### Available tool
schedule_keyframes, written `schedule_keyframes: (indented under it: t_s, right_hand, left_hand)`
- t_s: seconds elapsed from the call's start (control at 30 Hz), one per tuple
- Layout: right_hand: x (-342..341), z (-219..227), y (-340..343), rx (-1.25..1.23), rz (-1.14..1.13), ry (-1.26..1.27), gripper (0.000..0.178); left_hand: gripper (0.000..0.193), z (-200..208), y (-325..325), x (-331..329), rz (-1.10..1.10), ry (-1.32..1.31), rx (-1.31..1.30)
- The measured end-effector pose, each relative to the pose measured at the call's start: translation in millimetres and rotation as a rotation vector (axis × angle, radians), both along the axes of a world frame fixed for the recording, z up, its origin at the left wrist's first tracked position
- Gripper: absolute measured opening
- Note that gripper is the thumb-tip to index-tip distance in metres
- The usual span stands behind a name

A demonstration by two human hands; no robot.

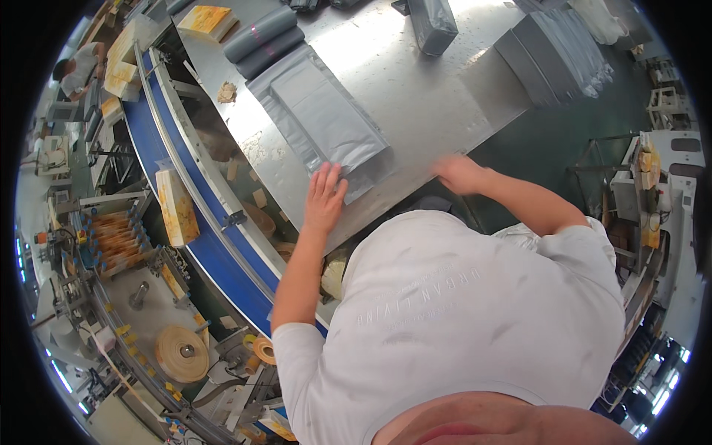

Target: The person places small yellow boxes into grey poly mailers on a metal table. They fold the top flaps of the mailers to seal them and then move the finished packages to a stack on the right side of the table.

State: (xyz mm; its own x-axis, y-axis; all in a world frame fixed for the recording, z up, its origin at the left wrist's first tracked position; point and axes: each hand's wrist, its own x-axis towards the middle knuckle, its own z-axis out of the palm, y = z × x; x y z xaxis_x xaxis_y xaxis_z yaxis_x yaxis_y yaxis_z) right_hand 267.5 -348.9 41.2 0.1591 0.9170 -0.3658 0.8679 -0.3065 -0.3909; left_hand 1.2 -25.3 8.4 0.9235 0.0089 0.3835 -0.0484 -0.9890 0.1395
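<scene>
Well, L hand (pixel 325 199) w/ fingers (pixel 322 179) slightly spread at near end of grey bag (pixel 326 111), nr near-left corner of bench (pixel 437 111); R hand (pixel 460 175) blurred by near edge, can't tell its fingers; bag's underside hidden.

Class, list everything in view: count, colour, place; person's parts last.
Flat plastic bag: one, silver-grey, mid-table
Metal table: one, silver, upper centre
Plastic rolls: two, dark grey, upper left
Wrapped plastic block: one, grey, far table
Stacked plastic sheets: several, grey, right
Boxy printed packs: several, yellow-white, mostly left
Conveyor belt: one, blue, left
Machinery: several, grey-white, both sides
Co-worker: one, white-shirted, upper left
Shirt: one, white, lower centre
Left grip: one, bare, bag's near end
Right grip: one, bare, near table edge
</scene>
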Motion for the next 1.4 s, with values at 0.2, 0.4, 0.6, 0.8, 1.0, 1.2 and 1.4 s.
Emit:
schedule_keyframes:
  t_s: [0.2, 0.4, 0.6, 0.8, 1.0, 1.2, 1.4]
  right_hand:
    - [43, -6, 141, 0.613, 0.835, -0.399, 0.039]
    - [68, -67, 137, 0.565, 0.361, 0.31, 0.012]
    - [31, -75, 196, 0.222, -0.77, 0.665, 0.025]
    - [22, -99, 222, 0.418, -0.862, 0.484, 0.055]
    - [18, -98, 193, 0.417, -0.862, 0.695, 0.064]
    - [110, -13, 6, 0.572, -1.261, 1.596, 0.046]
    - [215, 19, -155, 0.803, -0.837, -0.26, 0.061]
  left_hand:
    - [0.021, 7, 32, 24, -0.299, 0.183, 0.199]
    - [0.01, 0, 30, 22, -0.163, 0.095, -0.196]
    - [0.022, -60, 25, 62, 0.935, -0.143, -1.445]
    - [0.01, -63, 11, 104, 1.033, -0.437, -1.27]
    - [0.057, -47, -29, 110, 0.734, -0.335, -1.767]
    - [0.046, 20, -103, 150, -0.111, 0.159, -1.229]
    - [0.03, -4, -106, 129, 0.002, 0.352, -1.276]
